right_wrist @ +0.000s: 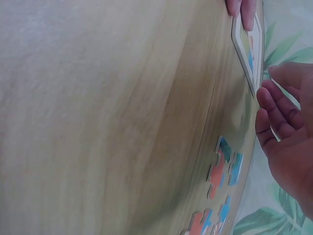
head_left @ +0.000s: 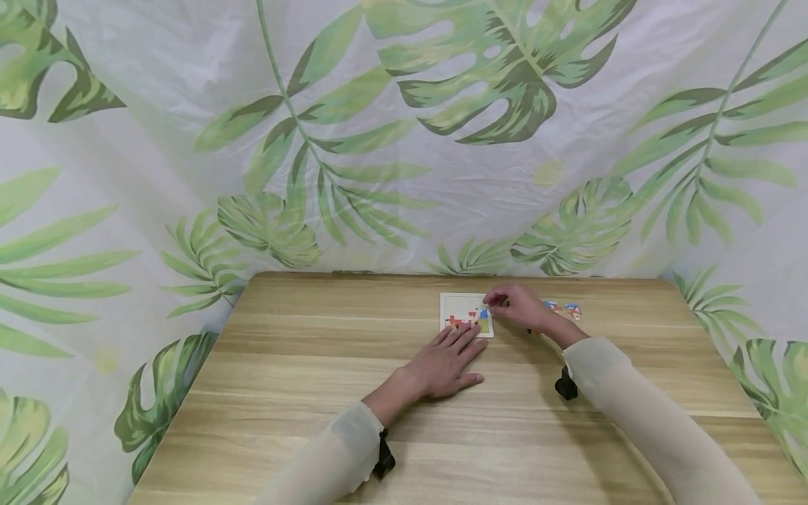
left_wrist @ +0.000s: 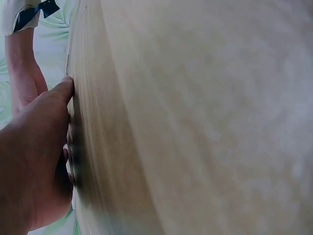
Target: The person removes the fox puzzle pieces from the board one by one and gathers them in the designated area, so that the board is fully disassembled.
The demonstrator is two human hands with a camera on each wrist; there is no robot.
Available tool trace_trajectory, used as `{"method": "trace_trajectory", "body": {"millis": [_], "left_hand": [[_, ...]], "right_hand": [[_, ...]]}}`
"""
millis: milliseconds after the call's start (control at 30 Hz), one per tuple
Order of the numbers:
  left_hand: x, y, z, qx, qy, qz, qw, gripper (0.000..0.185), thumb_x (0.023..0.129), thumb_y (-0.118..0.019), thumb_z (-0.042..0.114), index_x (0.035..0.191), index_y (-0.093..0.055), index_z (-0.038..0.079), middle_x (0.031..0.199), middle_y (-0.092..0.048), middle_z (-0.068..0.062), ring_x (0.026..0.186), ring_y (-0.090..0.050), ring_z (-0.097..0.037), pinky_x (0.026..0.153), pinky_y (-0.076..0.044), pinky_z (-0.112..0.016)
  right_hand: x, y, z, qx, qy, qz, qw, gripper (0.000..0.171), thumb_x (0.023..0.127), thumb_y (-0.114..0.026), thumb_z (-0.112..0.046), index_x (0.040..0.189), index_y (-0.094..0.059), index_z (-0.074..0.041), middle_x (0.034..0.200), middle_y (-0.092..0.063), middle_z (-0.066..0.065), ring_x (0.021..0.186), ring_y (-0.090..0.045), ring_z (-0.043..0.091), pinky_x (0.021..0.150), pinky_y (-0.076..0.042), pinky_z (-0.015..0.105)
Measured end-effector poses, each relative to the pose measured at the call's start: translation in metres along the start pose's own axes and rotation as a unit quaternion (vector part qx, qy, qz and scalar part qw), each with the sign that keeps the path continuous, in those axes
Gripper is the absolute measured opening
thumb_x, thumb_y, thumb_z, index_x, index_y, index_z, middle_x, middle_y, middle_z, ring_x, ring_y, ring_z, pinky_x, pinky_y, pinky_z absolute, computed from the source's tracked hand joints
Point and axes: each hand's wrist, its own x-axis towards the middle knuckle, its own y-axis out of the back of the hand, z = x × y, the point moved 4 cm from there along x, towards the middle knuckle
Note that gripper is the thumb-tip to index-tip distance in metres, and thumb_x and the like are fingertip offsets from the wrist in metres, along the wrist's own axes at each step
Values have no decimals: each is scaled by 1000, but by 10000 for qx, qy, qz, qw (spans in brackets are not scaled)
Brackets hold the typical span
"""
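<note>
A square white-framed jigsaw puzzle (head_left: pixel 466 295) lies near the far edge of the table, with colourful pieces along its lower and right parts. My left hand (head_left: pixel 445 363) rests on the table with fingers spread, its fingertips on the near edge of the puzzle frame. At the frame's right side is my right hand (head_left: pixel 517 307), fingers bent and their tips over the blue part of the picture. Whether a piece sits between those fingertips is hidden. In the right wrist view, loose puzzle pieces (right_wrist: pixel 217 169) lie on the table beside the right hand.
The wooden table (head_left: pixel 284 393) spreads out on all sides of the puzzle. More loose pieces (head_left: pixel 573 311) lie right of the frame, partly behind the right forearm. A leaf-patterned cloth (head_left: pixel 353 154) hangs behind the table's far edge.
</note>
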Motion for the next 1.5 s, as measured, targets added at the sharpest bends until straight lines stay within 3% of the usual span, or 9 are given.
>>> {"method": "trace_trajectory", "body": {"millis": [300, 667, 967, 1500], "left_hand": [[2, 4, 0, -113, -53, -57, 9999, 72, 111, -29, 62, 172, -20, 23, 179, -10, -6, 165, -10, -24, 132, -17, -46], [3, -1, 0, -103, -8, -228, 9997, 74, 111, -27, 64, 172, -16, 23, 179, -6, -5, 165, -6, -23, 133, -12, -45], [5, -5, -1, -218, 53, -371, 9991, 74, 111, -27, 64, 173, -13, 25, 180, -1, -3, 165, -1, -22, 133, -9, -45], [1, 1, 0, -284, 88, -361, 9989, 72, 112, -28, 62, 172, -15, 25, 180, -5, -4, 165, -3, -22, 133, -10, -45]], "right_hand": [[10, -5, 4, 60, 23, -229, 9997, 22, 97, -72, 0, 119, -76, 1, 112, -76, 14, 106, -71, 31, 95, -57, 53], [15, -11, 2, 226, 186, -635, 9976, 23, 97, -72, 2, 120, -76, 3, 115, -73, 16, 107, -69, 31, 94, -59, 48], [17, -12, 0, 280, 315, -678, 9968, 23, 95, -73, 5, 117, -77, 4, 110, -71, 16, 102, -68, 30, 88, -58, 43], [18, -16, 1, 438, 132, -712, 9964, 23, 95, -71, 5, 118, -74, 4, 110, -68, 17, 100, -64, 28, 86, -54, 33]]}}
